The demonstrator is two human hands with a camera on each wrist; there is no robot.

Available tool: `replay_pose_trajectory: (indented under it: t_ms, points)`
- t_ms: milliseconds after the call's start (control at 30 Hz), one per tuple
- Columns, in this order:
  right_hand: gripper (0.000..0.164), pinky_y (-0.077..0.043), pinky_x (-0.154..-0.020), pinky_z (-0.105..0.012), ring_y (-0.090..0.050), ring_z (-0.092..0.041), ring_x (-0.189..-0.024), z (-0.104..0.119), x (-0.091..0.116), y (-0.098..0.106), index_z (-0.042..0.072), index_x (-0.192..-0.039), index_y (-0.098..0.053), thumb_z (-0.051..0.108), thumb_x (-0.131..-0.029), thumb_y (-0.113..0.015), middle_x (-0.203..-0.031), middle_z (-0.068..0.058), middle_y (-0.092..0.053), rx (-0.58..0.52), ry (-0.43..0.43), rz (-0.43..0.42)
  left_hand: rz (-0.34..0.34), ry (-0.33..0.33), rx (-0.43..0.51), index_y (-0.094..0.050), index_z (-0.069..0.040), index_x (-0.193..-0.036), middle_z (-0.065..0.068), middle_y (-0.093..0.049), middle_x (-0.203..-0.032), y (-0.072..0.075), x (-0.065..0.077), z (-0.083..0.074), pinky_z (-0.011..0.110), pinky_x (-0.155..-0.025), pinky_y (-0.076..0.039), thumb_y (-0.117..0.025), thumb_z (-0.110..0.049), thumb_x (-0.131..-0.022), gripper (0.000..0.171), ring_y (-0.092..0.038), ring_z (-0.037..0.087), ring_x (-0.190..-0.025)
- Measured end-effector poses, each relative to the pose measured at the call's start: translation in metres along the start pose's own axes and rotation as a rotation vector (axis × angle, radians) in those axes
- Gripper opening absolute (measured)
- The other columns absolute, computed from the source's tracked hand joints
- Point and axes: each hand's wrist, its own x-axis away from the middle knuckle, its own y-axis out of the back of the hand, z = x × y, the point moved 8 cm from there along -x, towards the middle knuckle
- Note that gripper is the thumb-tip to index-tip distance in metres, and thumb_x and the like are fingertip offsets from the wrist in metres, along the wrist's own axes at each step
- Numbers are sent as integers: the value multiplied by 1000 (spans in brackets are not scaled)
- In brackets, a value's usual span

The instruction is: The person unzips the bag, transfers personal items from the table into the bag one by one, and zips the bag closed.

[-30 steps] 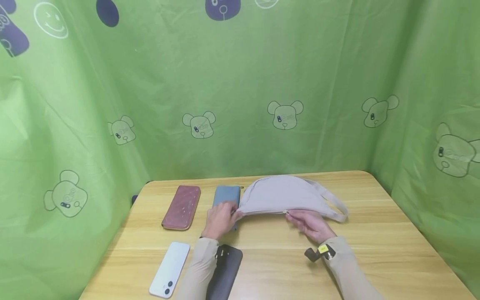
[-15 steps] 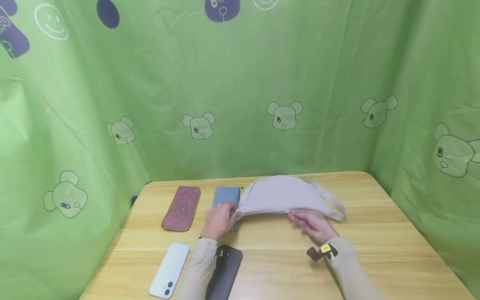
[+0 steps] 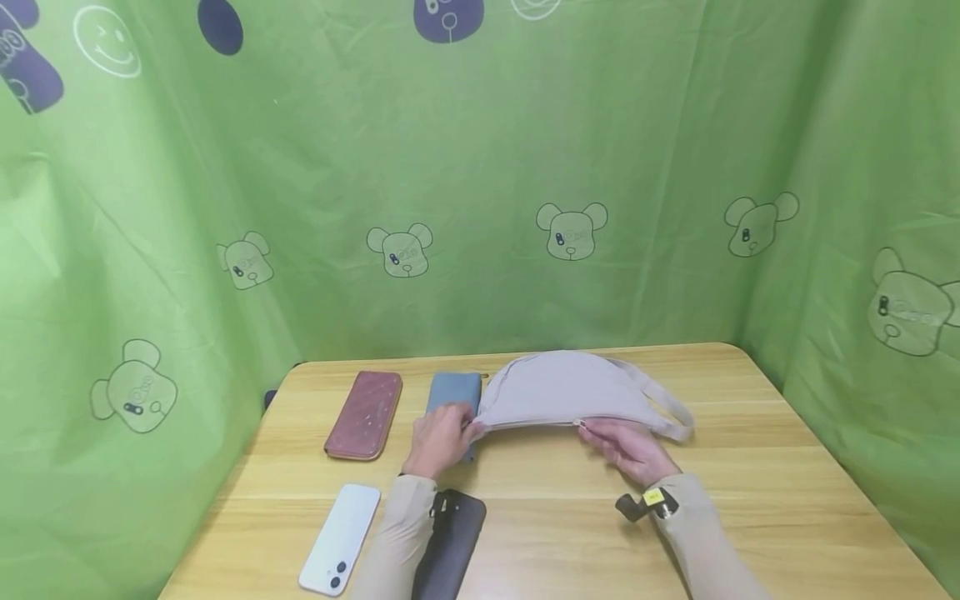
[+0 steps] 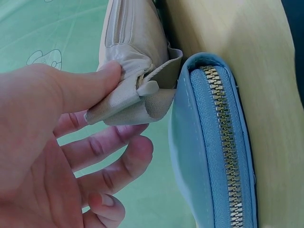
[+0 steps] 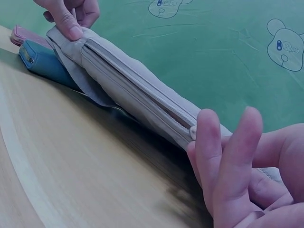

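We pinch the left end of the pale bag (image 3: 562, 387) in our left hand's (image 3: 438, 440) fingers, apparently to brace it on the far counter (image 3: 540, 533) beside the blue wallet (image 3: 455, 391), while our right hand's (image 3: 628, 451) fingers grip its zip pull (image 5: 193, 132), others loosely extended.

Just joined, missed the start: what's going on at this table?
A person is handling a pale bag at a wooden table. The left grip pinches the fabric at its left end; the right grip holds the zipper pull, with the zipper gaping between the two. Left of the bag lie a blue wallet and, farther left, a dark red wallet. Nearer the person are a white phone and what looks like a black phone, the latter partly hidden by the left sleeve. All four are outside the bag.
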Motion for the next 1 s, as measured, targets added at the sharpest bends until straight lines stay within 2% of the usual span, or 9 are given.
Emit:
replay_pose_trajectory:
  t_ms: [367, 700, 1000]
  points:
    - [30, -52, -57, -4, -77, -4, -90, 1, 1, 2, 8, -111, -75, 2, -108, -46, -103, -4, -81, 5, -3, 20, 2, 9, 4, -65, -24, -80, -5, -69, -77, 0, -1, 0, 31, -53, -41, -74, -39, -94, 23, -59, 14, -65]
    - [34, -55, -63, -6, -77, -7, -94, 4, 4, 2, 6, -112, -75, 1, -109, -41, -105, -6, -80, -31, 6, 59, 1, 14, 10, -63, -24, -78, -6, -66, -73, 1, 0, 2, 31, -54, -41, -74, -40, -94, 26, -56, 12, -64]
    - [33, -53, -59, -5, -77, -6, -93, 6, 6, 4, 8, -112, -75, 2, -108, -43, -103, -5, -81, -8, 1, 27, 9, 16, 8, -64, -24, -79, -6, -67, -74, 1, -1, 1, 31, -53, -41, -74, -40, -94, 24, -57, 12, -64]
